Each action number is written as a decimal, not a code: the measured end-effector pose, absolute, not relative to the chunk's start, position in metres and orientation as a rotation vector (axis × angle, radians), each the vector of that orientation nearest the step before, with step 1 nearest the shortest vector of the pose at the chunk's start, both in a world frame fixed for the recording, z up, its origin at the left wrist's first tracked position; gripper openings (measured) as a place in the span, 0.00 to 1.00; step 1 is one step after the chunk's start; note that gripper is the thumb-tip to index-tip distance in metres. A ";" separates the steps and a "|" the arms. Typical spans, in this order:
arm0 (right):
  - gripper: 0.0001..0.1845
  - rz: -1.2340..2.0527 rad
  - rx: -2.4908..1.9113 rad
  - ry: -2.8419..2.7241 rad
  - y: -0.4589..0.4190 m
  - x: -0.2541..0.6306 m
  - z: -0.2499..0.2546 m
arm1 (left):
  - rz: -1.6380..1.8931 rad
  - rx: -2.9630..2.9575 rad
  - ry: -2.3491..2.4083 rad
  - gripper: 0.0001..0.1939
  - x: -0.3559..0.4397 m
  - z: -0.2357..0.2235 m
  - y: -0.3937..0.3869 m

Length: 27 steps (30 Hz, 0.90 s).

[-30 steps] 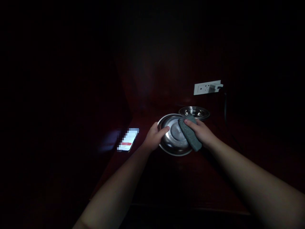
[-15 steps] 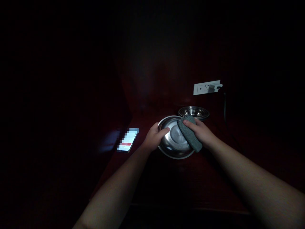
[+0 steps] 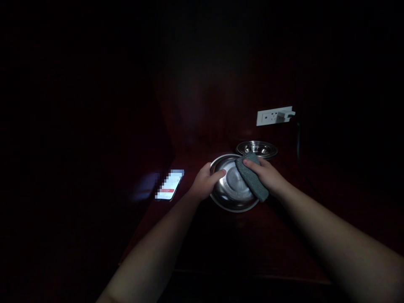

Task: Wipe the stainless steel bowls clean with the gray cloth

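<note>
A shiny metal bowl is held up in front of me, its inside tilted toward my view. My left hand grips its left rim, the thumb lying over the inner wall and the other fingers hidden behind. At the right rim, my right hand pinches a grey-green cloth that is folded over the edge, with the thumb on top. The cloth covers part of the bowl's inside. Behind the bowl sits another metal dish, partly hidden by the cloth and my right hand.
A phone with a lit screen lies on the dark red table to the left. On the wall at the back right is a white socket plate with a plug and a hanging cable. Most of the surroundings are very dark.
The bowl has shifted very slightly down. Both hands keep the same grip, and the cloth stays at the right rim.
</note>
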State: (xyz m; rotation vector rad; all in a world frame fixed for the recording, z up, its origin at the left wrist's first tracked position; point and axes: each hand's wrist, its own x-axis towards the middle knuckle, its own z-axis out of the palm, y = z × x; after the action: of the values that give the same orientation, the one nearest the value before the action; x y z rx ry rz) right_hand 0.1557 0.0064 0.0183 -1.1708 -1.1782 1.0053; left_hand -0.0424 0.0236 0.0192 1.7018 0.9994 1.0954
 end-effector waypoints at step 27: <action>0.21 0.906 -1.209 -1.252 0.010 0.157 0.014 | 1.123 1.641 1.036 0.18 -0.042 0.013 0.028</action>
State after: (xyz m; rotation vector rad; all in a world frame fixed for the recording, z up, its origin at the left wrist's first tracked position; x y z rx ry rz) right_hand 0.1574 0.0096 0.0136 -1.2093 -1.2518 0.9064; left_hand -0.0419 0.0281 0.0130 1.6406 1.0355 1.1232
